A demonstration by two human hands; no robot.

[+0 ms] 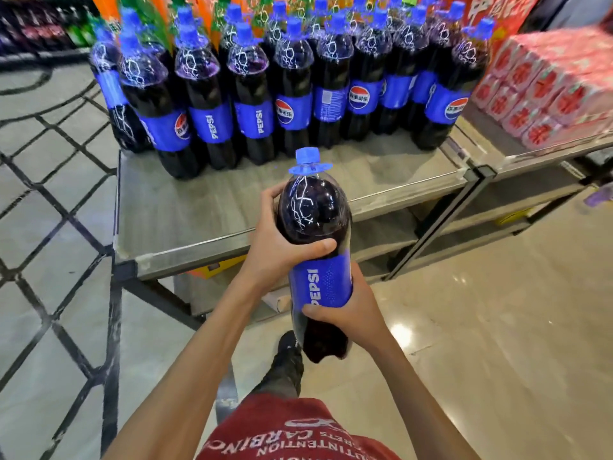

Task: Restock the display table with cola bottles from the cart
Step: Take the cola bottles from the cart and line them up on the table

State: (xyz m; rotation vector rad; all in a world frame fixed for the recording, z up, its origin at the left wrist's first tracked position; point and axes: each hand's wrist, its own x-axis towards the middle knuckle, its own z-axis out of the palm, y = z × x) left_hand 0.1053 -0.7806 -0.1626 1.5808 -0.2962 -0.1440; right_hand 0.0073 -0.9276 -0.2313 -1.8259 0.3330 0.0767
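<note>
Closest under my camera was the red shirt (292, 429), with both arms stretched toward the display table (199, 214). Packed rows of cola bottles (252, 104) stood at the back of that table and its front strip was bare, which I judged was the spot meant for the carried bottle (315, 210), held cap-up at the table's near edge. The left hand (278, 237) was wrapped round its shoulder and the right hand (355, 310) clasped it low by the label, I guessed to share a heavy load.

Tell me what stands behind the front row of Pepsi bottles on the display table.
Behind the front row of Pepsi bottles, more blue-capped Pepsi bottles show necks and caps; orange and green items peek beyond. Their lower bodies, and anything farther back, are covered.
</note>
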